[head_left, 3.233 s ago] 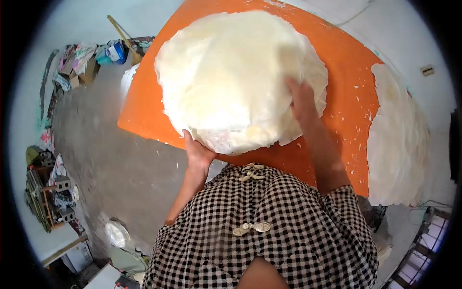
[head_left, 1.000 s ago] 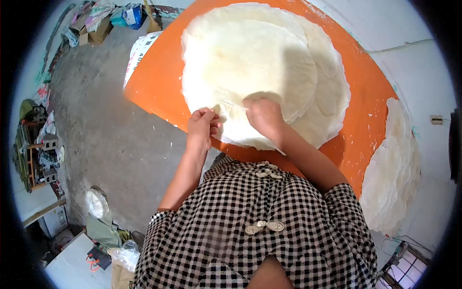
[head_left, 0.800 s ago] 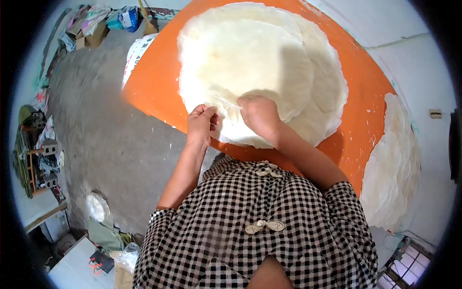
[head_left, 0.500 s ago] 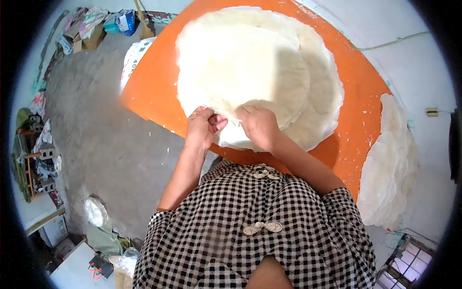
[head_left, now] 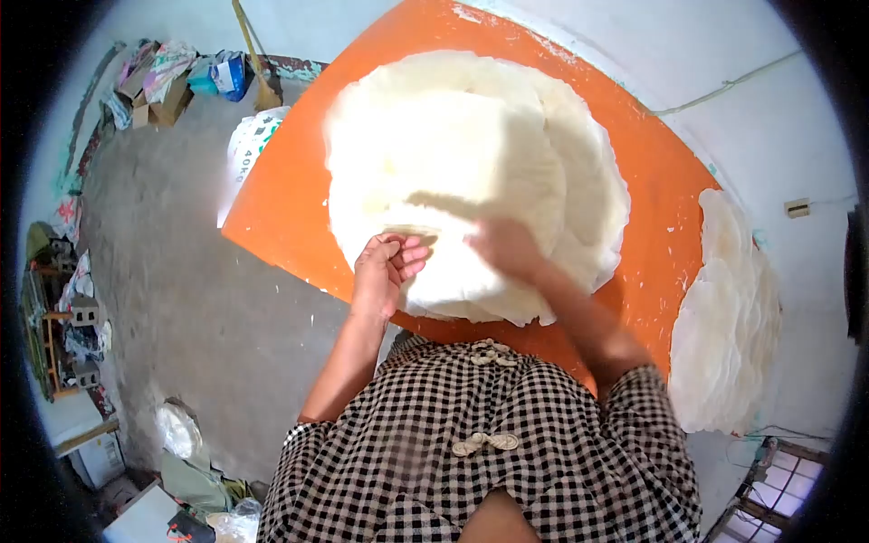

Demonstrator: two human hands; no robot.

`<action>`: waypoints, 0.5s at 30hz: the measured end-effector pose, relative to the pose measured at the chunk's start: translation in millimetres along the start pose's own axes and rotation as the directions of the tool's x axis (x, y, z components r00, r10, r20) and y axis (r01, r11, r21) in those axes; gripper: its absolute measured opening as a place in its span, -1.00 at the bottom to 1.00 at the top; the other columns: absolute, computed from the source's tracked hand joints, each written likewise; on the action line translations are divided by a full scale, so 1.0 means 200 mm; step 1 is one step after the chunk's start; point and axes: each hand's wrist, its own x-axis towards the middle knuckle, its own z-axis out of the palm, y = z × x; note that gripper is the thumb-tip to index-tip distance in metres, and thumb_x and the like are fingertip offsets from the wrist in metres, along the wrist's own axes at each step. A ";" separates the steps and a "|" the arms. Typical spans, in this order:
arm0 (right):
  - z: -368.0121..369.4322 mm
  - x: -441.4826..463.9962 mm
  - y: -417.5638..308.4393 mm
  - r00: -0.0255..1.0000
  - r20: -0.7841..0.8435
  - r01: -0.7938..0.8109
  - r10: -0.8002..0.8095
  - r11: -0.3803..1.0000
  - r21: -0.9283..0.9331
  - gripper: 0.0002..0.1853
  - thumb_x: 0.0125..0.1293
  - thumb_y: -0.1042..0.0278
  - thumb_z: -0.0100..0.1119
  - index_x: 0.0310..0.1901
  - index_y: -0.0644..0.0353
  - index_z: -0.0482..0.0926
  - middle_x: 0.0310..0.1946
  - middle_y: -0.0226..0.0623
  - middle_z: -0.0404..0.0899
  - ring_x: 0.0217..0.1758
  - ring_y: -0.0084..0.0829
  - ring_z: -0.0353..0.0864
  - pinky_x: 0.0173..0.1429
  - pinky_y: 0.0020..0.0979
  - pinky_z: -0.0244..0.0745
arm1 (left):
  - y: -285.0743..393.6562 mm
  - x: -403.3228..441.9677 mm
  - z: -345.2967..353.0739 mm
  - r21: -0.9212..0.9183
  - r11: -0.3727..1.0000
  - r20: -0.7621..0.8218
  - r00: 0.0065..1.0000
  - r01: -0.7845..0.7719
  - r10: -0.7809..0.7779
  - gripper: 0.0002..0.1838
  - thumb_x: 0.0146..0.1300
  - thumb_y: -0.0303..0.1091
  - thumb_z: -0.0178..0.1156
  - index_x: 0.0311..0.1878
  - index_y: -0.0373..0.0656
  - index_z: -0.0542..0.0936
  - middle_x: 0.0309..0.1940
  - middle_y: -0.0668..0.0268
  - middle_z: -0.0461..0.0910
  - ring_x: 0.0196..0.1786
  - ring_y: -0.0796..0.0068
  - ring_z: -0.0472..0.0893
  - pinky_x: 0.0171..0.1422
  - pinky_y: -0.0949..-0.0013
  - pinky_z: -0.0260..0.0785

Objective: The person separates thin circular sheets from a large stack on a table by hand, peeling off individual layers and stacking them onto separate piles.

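Large round thin pale sheets (head_left: 453, 136) lie overlapping in a stack on an orange tabletop (head_left: 281, 190). My left hand (head_left: 389, 267) is at the stack's lower left, thumb and index finger pinched on the edge of a sheet, the other fingers curled loosely. My right hand (head_left: 507, 246) is over the lower middle of the stack, blurred by motion; its fingertips and anything in them cannot be made out. A shadow falls across the sheets above both hands.
A second pile of pale sheets (head_left: 724, 317) lies at the table's right end. A printed white sack (head_left: 246, 149) stands by the left edge. Beyond are a broom (head_left: 262, 86), cardboard boxes (head_left: 167, 107) and shelves (head_left: 59, 326) along the wall.
Earlier my hands were close together, pinching at the sheets' lower edge. My right hand has moved away to the right and blurs now. My left hand stays at the lower left.
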 end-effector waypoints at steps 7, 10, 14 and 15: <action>-1.25 0.07 -0.18 0.735 -0.662 0.035 -0.144 0.984 -0.175 -0.73 0.09 0.21 0.01 -0.27 0.17 0.58 -0.42 -0.09 0.58 -0.34 -0.13 0.56 -0.25 -0.20 0.43 | 0.00 0.00 0.01 0.046 0.996 -0.008 0.997 0.079 -0.079 -0.87 0.28 -0.47 -0.17 -0.24 -0.24 0.39 -0.31 0.16 0.55 -0.31 0.40 0.59 -0.22 0.41 0.49; -1.24 0.02 -0.32 0.585 -0.738 0.050 -0.336 0.923 -0.381 -0.75 0.09 0.24 0.00 -0.27 0.16 0.57 -0.44 -0.16 0.58 -0.32 -0.09 0.55 -0.26 -0.15 0.42 | 0.07 0.04 0.02 0.044 0.999 -0.044 0.999 0.030 -0.028 -0.83 0.32 -0.43 -0.23 -0.22 -0.27 0.36 -0.30 0.13 0.53 -0.28 0.36 0.57 -0.21 0.38 0.47; -0.78 0.50 -0.16 0.385 -0.643 0.013 -0.663 0.700 -0.714 -0.99 -0.13 0.42 0.00 -0.58 0.07 0.42 -0.66 -0.30 0.41 -0.58 -0.27 0.46 -0.58 -0.27 0.33 | 0.18 0.28 0.03 0.012 0.998 0.053 0.996 -0.066 0.066 -0.74 0.32 -0.42 -0.29 -0.17 -0.39 0.36 -0.33 0.12 0.48 -0.31 0.35 0.49 -0.22 0.34 0.44; -0.62 0.60 -0.11 0.519 -0.629 0.089 -0.579 0.768 -0.634 -0.97 -0.10 0.43 -0.01 -0.57 0.08 0.44 -0.62 -0.26 0.45 -0.53 -0.24 0.49 -0.52 -0.25 0.37 | 0.21 0.38 0.01 -0.016 0.996 0.149 0.985 -0.083 0.084 -0.73 0.32 -0.42 -0.29 -0.18 -0.40 0.37 -0.32 0.12 0.47 -0.31 0.34 0.48 -0.22 0.33 0.44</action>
